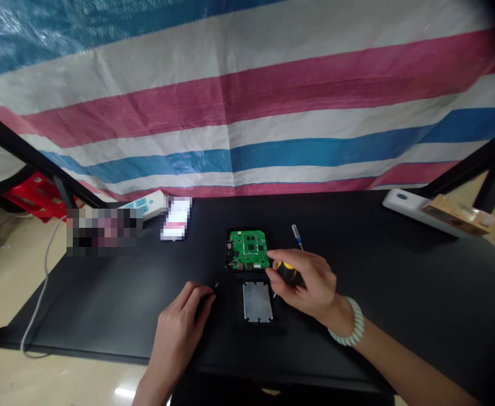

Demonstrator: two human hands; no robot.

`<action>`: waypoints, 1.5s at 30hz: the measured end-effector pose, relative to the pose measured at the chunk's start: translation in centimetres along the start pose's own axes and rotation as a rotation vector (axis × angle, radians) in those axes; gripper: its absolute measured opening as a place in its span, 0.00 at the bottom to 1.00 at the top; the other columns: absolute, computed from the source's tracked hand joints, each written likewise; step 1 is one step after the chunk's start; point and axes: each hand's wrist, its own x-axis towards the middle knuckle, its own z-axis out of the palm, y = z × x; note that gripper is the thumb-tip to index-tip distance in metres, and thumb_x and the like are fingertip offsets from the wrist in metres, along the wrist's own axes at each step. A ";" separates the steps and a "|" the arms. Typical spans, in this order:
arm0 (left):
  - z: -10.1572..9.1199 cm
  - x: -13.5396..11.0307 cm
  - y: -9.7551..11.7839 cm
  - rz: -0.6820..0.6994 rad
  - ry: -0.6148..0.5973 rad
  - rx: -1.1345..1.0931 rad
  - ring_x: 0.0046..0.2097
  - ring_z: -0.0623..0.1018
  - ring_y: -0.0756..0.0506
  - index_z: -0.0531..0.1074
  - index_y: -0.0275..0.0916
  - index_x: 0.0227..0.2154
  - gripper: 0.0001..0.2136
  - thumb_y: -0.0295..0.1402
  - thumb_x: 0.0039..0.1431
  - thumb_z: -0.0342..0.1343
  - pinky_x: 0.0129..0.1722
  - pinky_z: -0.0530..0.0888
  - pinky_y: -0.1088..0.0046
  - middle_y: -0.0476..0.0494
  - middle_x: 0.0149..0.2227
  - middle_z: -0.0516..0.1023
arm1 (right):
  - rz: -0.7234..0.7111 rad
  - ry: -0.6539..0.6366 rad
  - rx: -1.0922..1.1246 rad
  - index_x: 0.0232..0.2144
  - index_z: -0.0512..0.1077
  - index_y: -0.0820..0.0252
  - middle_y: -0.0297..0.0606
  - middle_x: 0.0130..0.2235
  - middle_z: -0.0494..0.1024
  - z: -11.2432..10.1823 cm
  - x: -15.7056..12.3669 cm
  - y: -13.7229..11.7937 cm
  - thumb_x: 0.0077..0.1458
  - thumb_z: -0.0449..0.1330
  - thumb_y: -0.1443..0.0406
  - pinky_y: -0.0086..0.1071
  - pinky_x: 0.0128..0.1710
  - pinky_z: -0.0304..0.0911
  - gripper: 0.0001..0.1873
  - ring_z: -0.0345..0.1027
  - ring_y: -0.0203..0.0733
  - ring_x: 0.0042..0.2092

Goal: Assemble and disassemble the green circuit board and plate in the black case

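Note:
My right hand (309, 279) is wrapped round a screwdriver with a black and yellow handle (287, 272), beside the right edge of a green circuit board (248, 248). The board sits in a shallow black case. Nearer to me lies a silver metal plate (258, 302) on a black cover. My left hand (184, 312) rests on the table to the left of the plate, thumb and fingers closed together at the tips; whatever they hold is hidden or too small to name. Right by those fingertips are tiny metal bits (216, 285), perhaps screws. A second screwdriver (297, 234) with a blue and clear handle lies behind my right hand.
A lit phone (176, 219) lies at the back left beside a white power strip (148, 205). At the back right, a grey-white object (412, 207) stands by a gold-coloured package (459, 213). Striped sheeting (230, 113) hangs behind the black table (115, 299).

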 end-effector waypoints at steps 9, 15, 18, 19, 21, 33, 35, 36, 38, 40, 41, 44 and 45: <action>-1.4 -0.3 0.8 -0.016 0.195 -0.084 0.36 0.81 0.51 0.76 0.40 0.45 0.05 0.27 0.73 0.56 0.37 0.74 0.78 0.48 0.38 0.80 | -0.005 0.010 -0.066 0.53 0.73 0.56 0.30 0.30 0.82 -0.1 -0.3 0.4 0.68 0.63 0.66 0.33 0.26 0.73 0.12 0.77 0.37 0.26; 0.2 -2.5 4.7 0.142 0.212 -0.215 0.39 0.80 0.49 0.77 0.38 0.47 0.08 0.22 0.72 0.55 0.43 0.75 0.74 0.43 0.40 0.81 | -0.024 0.038 -0.112 0.50 0.73 0.57 0.34 0.34 0.85 -0.1 -0.1 0.3 0.69 0.62 0.65 0.31 0.31 0.76 0.09 0.79 0.36 0.28; 1.3 -2.8 6.2 0.191 0.160 -0.192 0.47 0.80 0.44 0.77 0.38 0.49 0.09 0.24 0.74 0.53 0.48 0.76 0.68 0.40 0.46 0.82 | -0.015 0.048 -0.128 0.49 0.74 0.57 0.34 0.35 0.85 0.0 -0.1 0.5 0.69 0.62 0.65 0.29 0.29 0.75 0.08 0.78 0.36 0.27; 1.6 -2.8 6.4 0.194 0.147 -0.171 0.50 0.80 0.43 0.77 0.38 0.51 0.10 0.25 0.74 0.53 0.50 0.76 0.67 0.40 0.48 0.82 | -0.010 0.053 -0.133 0.49 0.74 0.57 0.34 0.34 0.85 0.0 -0.2 0.5 0.69 0.62 0.65 0.29 0.29 0.74 0.08 0.78 0.36 0.27; 1.8 -2.7 6.3 0.180 0.113 -0.146 0.54 0.78 0.41 0.77 0.39 0.53 0.11 0.25 0.74 0.53 0.53 0.75 0.64 0.39 0.51 0.82 | 0.000 0.064 -0.138 0.49 0.74 0.57 0.33 0.33 0.85 0.2 -0.3 0.7 0.69 0.62 0.65 0.30 0.28 0.74 0.08 0.78 0.36 0.26; 1.7 -1.6 6.4 0.185 0.080 -0.151 0.55 0.78 0.40 0.75 0.42 0.55 0.12 0.26 0.74 0.54 0.51 0.74 0.63 0.40 0.52 0.81 | 0.035 0.097 -0.126 0.50 0.74 0.57 0.36 0.38 0.86 0.1 -0.5 1.5 0.65 0.63 0.68 0.29 0.33 0.75 0.11 0.78 0.36 0.29; 1.7 -0.8 6.7 0.201 0.045 -0.154 0.52 0.79 0.41 0.75 0.42 0.53 0.11 0.26 0.74 0.53 0.49 0.74 0.63 0.41 0.51 0.81 | 0.044 0.102 -0.123 0.50 0.74 0.56 0.36 0.37 0.86 0.2 -0.6 1.7 0.66 0.62 0.67 0.29 0.32 0.74 0.11 0.78 0.36 0.28; 1.7 -0.5 6.8 0.209 0.022 -0.150 0.49 0.80 0.41 0.76 0.42 0.51 0.10 0.27 0.74 0.53 0.47 0.74 0.63 0.41 0.50 0.81 | 0.053 0.102 -0.122 0.50 0.74 0.56 0.35 0.37 0.86 0.2 -0.6 1.8 0.66 0.62 0.67 0.29 0.32 0.74 0.10 0.78 0.36 0.28; 1.7 0.2 6.8 0.219 -0.020 -0.137 0.45 0.80 0.42 0.76 0.43 0.47 0.09 0.27 0.74 0.52 0.45 0.73 0.63 0.42 0.48 0.81 | 0.076 0.098 -0.121 0.50 0.74 0.56 0.35 0.36 0.85 0.3 -0.7 1.9 0.66 0.62 0.67 0.29 0.31 0.73 0.10 0.77 0.35 0.27; 1.7 0.5 6.8 0.225 -0.046 -0.124 0.43 0.79 0.42 0.76 0.43 0.44 0.09 0.27 0.75 0.50 0.43 0.73 0.63 0.43 0.46 0.81 | 0.092 0.092 -0.121 0.50 0.74 0.56 0.34 0.35 0.85 0.3 -0.8 2.0 0.66 0.62 0.66 0.29 0.30 0.73 0.10 0.76 0.35 0.26; 1.7 0.6 6.8 0.227 -0.052 -0.117 0.42 0.79 0.42 0.76 0.43 0.44 0.09 0.28 0.75 0.50 0.43 0.73 0.63 0.44 0.46 0.80 | 0.095 0.089 -0.120 0.50 0.74 0.57 0.34 0.34 0.84 0.3 -0.9 2.0 0.66 0.62 0.66 0.29 0.30 0.72 0.10 0.75 0.35 0.26; 1.6 0.9 6.9 0.233 -0.046 -0.087 0.40 0.79 0.43 0.76 0.42 0.41 0.10 0.27 0.75 0.50 0.42 0.73 0.64 0.44 0.43 0.80 | 0.092 0.083 -0.113 0.50 0.75 0.57 0.34 0.34 0.84 0.3 -0.9 2.0 0.66 0.61 0.66 0.29 0.29 0.71 0.10 0.74 0.34 0.25; 1.6 1.0 6.9 0.239 -0.044 -0.074 0.40 0.79 0.43 0.76 0.42 0.40 0.10 0.26 0.74 0.50 0.41 0.73 0.65 0.45 0.42 0.80 | 0.090 0.081 -0.109 0.50 0.75 0.57 0.34 0.34 0.85 0.3 -0.9 1.9 0.66 0.61 0.66 0.29 0.29 0.72 0.10 0.75 0.35 0.25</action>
